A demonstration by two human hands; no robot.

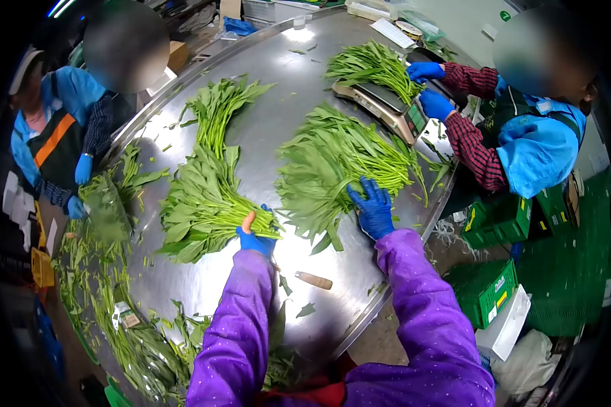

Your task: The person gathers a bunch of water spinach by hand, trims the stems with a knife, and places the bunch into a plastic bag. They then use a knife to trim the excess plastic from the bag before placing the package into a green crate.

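My left hand, in a blue glove with the thumb uncovered, is closed around the stems of a bunch of water spinach, its leaves fanning left. My right hand, also gloved in blue, lies with fingers spread on the near edge of a larger pile of water spinach. Between my forearms, a wooden-handled tool rests on the metal table; its blade, if any, cannot be made out. Another bunch of greens lies beyond the one in my left hand.
Across to the right, a co-worker's gloved hands touch greens on a scale. At left, another person's gloved hands are near a clear bag. Loose stems cover the left edge. Green crates stand right.
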